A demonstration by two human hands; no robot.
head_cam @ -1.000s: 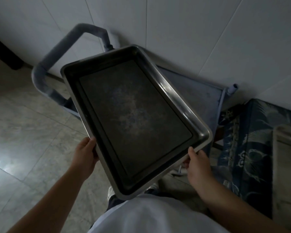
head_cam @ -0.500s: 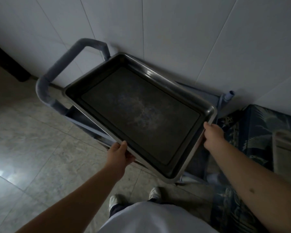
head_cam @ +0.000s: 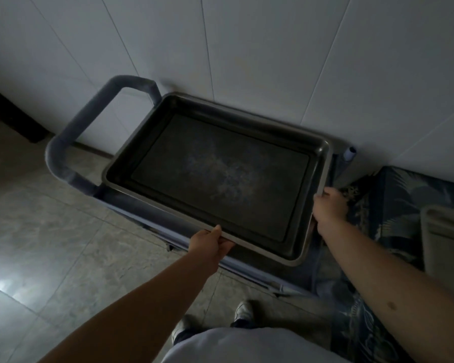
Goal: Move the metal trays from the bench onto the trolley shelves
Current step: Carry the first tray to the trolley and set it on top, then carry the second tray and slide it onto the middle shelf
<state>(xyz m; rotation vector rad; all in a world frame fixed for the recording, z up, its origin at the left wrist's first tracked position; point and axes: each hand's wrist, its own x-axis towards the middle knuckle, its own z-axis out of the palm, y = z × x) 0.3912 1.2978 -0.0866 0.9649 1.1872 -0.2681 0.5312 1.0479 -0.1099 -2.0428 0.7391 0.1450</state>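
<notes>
**Tray held over trolley top, both hands on rim**

I observe the metal tray (head_cam: 220, 176) lying over the top shelf of the trolley (head_cam: 63, 158), close to the tiled wall (head_cam: 247, 48). I cannot tell whether it rests fully on the shelf. The left hand (head_cam: 207, 244) has its grip closed on the near long rim, thumb on top. The right hand (head_cam: 328, 205) grips the right short rim. The tray extends forward and left from both grips, empty, its floor dull and stained.

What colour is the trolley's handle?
Greyish blue; the trolley handle shows in the head view.
</notes>
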